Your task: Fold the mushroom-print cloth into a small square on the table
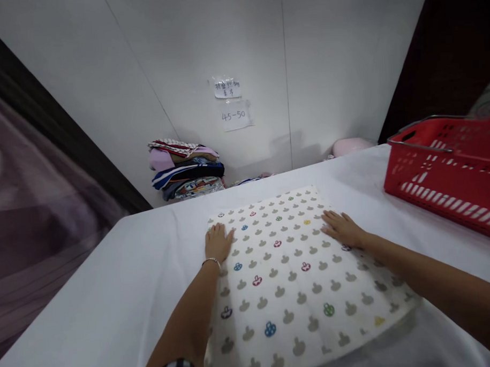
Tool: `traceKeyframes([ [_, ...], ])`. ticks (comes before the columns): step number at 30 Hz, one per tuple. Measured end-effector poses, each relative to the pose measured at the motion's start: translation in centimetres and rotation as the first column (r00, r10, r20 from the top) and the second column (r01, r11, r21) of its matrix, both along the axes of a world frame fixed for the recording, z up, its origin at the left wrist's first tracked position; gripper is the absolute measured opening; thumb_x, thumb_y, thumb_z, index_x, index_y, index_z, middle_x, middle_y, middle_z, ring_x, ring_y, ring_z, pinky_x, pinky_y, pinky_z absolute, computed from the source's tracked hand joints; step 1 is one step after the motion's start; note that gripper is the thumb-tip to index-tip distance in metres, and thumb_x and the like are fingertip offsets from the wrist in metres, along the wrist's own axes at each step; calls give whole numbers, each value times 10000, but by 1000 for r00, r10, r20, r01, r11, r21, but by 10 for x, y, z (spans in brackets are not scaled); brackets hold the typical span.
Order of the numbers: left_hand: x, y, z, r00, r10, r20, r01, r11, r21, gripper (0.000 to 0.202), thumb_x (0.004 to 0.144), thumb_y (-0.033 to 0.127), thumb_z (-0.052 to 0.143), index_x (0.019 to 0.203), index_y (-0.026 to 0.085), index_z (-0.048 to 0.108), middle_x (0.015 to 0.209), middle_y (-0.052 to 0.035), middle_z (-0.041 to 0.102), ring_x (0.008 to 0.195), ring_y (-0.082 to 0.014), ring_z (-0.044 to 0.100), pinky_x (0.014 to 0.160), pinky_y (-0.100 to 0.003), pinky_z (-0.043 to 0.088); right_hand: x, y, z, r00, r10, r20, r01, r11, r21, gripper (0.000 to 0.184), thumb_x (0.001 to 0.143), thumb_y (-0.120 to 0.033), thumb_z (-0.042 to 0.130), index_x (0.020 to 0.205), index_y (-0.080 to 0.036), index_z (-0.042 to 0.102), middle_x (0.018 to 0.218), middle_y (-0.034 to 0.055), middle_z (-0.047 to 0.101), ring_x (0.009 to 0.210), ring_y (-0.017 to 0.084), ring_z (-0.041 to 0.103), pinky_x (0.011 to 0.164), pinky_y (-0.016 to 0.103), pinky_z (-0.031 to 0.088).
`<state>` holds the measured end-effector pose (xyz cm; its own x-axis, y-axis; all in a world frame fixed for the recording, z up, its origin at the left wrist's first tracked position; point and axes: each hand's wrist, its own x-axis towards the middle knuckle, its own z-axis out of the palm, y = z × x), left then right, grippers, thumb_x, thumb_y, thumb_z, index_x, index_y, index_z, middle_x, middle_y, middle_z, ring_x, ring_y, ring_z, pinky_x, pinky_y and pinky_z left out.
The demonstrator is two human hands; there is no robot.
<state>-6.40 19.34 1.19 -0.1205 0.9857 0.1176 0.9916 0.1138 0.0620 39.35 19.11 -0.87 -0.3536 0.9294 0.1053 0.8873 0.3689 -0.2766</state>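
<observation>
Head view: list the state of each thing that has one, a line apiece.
Mushroom-print cloth: laid flat, nearly smooth
Left hand: palm down on the cloth's left edge
Right hand: palm down near its right edge
Red plastic basket: upright, contents not visible
Stacked fabrics: folded, piled by the wall
"45-50" sign: stuck to the wall

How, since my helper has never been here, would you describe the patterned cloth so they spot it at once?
On the white table, left of the red basket, a cloth lies spread under the left hand and right hand. Unlike the folded fabrics stacked by the wall, it is whitish with rows of grey mushroom-like shapes, a few coloured.
</observation>
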Motion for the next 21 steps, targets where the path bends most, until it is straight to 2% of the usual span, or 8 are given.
traceKeyframes([
  [2,7,-13,4,1000,-1,-24,0,1000,-20,524,928,390,330,1363,112,420,1472,-158,330,1375,-288,258,1106,-457,206,20,-49,2,999,13,40,-10,999,-51,623,900,-568,318,1397,-207,418,1476,125,323,1351,345,275,1074,535,244],
  [4,14,-34,6,999,-33,-21,32,998,-58,496,928,373,335,1353,138,437,1467,-148,343,1365,-280,285,1098,-452,226,41,-95,3,998,17,60,-11,995,-103,634,895,-585,320,1434,-254,340,1497,85,281,1370,312,236,1070,553,262],
  [7,21,-82,4,991,-135,7,135,987,-92,490,921,373,355,1354,158,437,1469,-132,346,1372,-260,281,1105,-431,228,64,-152,3,998,4,69,4,993,-122,623,902,-580,312,1456,-299,268,1510,40,246,1384,268,198,1091,536,250],
  [9,24,-119,2,980,-195,35,198,975,-101,509,918,366,362,1374,146,411,1480,-129,324,1386,-250,252,1119,-429,212,73,-177,3,998,-6,64,13,994,-107,610,909,-571,300,1458,-309,257,1508,25,250,1386,250,194,1104,518,242],
  [15,35,-223,7,938,-293,187,312,946,-87,471,908,378,404,1354,233,448,1466,-77,362,1373,-238,292,1107,-446,273,70,-206,10,998,-18,59,20,999,-35,566,918,-553,278,1400,-281,394,1463,54,358,1367,273,260,1095,561,230],
  [18,51,-265,13,886,-409,218,423,906,-17,432,892,385,455,1305,267,505,1431,-67,420,1336,-236,358,1092,-446,313,57,-215,12,995,93,39,-94,995,36,497,924,-502,331,1349,-283,469,1419,56,435,1346,272,318,1101,572,205],
  [21,66,-293,16,819,-548,173,551,834,35,433,869,414,505,1277,270,530,1395,-74,465,1290,-252,411,1069,-458,341,45,-223,10,971,240,-1,-238,964,118,418,926,-425,377,1279,-274,543,1366,67,504,1291,259,415,1075,540,293],
])
